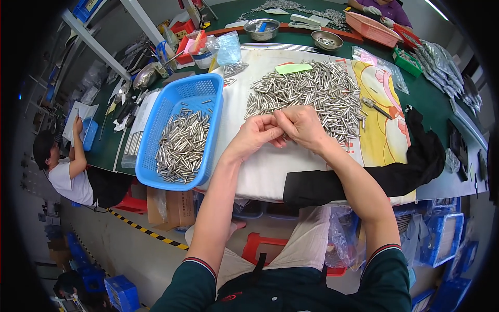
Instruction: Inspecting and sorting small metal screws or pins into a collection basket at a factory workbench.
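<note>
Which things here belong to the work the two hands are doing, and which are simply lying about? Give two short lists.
In use:
left hand and right hand, fingertips together, what they pinch hidden
pile of small metal pins on the white cloth
blue basket holding more pins

Lying about:
black cloth
green paper slip
two metal bowls
pink tray

You are looking past a clear plastic bag [227,48] lying behind the blue basket, and a brown cardboard box [169,208] is sitting under your table.
</note>
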The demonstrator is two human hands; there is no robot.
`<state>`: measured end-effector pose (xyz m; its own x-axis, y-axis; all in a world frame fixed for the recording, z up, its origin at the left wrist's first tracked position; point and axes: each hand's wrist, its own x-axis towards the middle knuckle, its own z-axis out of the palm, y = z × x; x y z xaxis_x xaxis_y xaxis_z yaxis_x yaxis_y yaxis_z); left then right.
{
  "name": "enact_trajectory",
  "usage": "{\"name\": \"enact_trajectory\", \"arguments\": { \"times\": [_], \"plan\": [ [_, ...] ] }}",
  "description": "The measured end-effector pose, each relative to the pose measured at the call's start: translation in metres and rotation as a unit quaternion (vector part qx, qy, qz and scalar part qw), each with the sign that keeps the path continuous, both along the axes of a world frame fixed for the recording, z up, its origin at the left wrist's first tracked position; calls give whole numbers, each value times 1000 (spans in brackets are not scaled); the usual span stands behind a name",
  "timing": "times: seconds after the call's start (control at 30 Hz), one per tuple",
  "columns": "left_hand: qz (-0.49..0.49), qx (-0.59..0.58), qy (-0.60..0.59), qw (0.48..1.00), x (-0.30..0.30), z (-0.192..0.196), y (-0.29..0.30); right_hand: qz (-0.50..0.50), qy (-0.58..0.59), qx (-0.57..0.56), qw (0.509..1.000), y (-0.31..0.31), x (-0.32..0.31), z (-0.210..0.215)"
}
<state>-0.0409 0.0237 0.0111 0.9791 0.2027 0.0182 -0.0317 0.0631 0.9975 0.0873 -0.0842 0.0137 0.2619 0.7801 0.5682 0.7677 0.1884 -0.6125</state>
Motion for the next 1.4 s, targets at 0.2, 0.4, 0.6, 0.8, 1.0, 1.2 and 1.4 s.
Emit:
{"name": "enact_trajectory", "arguments": {
  "times": [0.2,0.4,0.6,0.8,1.0,1.2,1.4],
  "plan": [
    [-43,-14,15,999,-5,5,-1,21,-22,37,999,3,-3,-2],
    [-71,-56,34,995,0,-3,-1,-17,-7,26,1000,2,-1,-8],
    [-70,-106,48,991,-4,-9,-4,-41,-133,81,987,3,0,-6],
    [-7,-125,45,991,-13,10,-30,-24,-81,147,986,-4,10,-3],
    [213,453,58,864,-80,100,-23,-120,-10,46,992,-8,31,7],
    [359,668,152,634,-117,106,29,-52,-120,-193,973,-20,28,28],
    [265,548,-17,794,-62,75,-48,-29,-183,-291,938,-25,17,26]
  ]
}}
